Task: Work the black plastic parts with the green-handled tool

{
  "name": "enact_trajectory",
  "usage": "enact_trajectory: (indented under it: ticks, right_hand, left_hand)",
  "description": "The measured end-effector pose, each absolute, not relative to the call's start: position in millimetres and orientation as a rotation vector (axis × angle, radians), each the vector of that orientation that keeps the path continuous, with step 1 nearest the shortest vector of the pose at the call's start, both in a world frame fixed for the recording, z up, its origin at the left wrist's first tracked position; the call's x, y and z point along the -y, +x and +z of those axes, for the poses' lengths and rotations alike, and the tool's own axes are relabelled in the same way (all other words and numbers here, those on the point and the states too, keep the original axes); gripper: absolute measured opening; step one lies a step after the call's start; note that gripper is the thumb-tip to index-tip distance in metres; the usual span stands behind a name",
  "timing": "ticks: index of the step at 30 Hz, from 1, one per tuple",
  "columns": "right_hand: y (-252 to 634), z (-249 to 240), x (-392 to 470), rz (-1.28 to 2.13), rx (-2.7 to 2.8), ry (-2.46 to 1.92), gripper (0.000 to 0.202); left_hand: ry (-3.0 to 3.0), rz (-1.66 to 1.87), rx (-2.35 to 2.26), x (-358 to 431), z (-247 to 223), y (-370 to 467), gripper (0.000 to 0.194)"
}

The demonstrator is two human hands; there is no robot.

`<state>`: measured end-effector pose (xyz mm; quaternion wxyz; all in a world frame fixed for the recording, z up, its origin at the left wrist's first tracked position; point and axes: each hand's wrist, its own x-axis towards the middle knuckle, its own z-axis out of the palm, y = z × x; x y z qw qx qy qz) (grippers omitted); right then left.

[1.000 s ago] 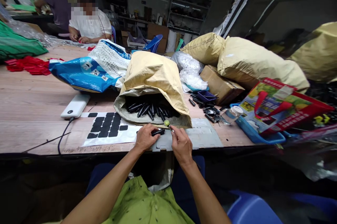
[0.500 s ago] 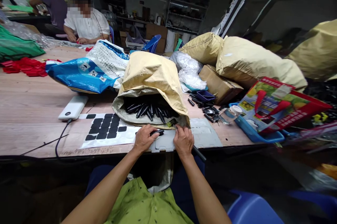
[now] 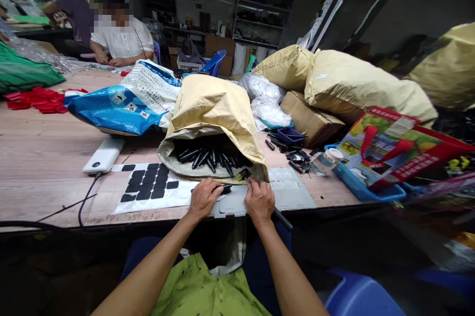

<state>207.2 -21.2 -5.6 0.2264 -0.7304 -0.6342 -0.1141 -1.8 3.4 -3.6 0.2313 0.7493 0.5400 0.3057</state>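
Note:
My left hand (image 3: 203, 198) is closed around a short black cylindrical piece (image 3: 225, 189) at the table's front edge. In my right hand (image 3: 260, 200), the fingers wrap a long tool with a black handle (image 3: 282, 218), which sticks out below the palm. Its thin shaft points up toward a small black and yellow-green piece (image 3: 242, 175); whether they join I cannot tell. Just beyond both hands, a tan sack (image 3: 217, 103) lies with its mouth toward me. Several black pointed tubes (image 3: 204, 156) show inside. A grey board (image 3: 289, 189) lies under my hands.
On the left are a sheet of black stickers (image 3: 150, 182), a white power bank (image 3: 104, 156) with a cable, and a blue-white bag (image 3: 126, 103). Black parts (image 3: 293, 150), a clear jar (image 3: 326, 161) and a blue tray (image 3: 367, 189) stand right. Two people sit across the table.
The view has shifted slightly. My left hand has turned a little, and the black piece in it now shows less. My right hand stays almost in place.

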Motion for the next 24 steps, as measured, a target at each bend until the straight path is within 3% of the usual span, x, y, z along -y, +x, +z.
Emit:
enact_trajectory:
  ticks: [5, 9, 15, 18, 21, 24]
  right_hand:
    - [208.0, -6.6, 20.9, -0.328, 1.748, -2.004, 0.030]
    - [208.1, -8.3, 20.4, -0.341, 1.742, -1.993, 0.030]
    - [207.9, -8.7, 20.5, -0.337, 1.731, -1.986, 0.029]
    - [208.1, -8.4, 21.3, -0.345, 1.731, -1.986, 0.028]
    - [209.2, -10.0, 21.3, -0.363, 1.734, -1.976, 0.028]
    - [210.7, -12.6, 20.0, -0.379, 1.734, -1.963, 0.029]
  left_hand:
    - [2.020, 0.899, -1.266, 33.4, 13.8, -5.1, 0.028]
    - [2.112, 0.657, -1.100, 85.4, 10.0, -9.9, 0.028]
    - [2.030, 0.118, -1.498, 107.4, -51.5, -22.6, 0.028]
    - [1.976, -0.046, -1.575, 102.5, -57.9, -27.1, 0.023]
    - [1.993, 0.069, -1.418, 92.9, -28.2, -24.2, 0.023]
    - [1.958, 0.416, -1.288, 63.5, 16.4, -19.9, 0.020]
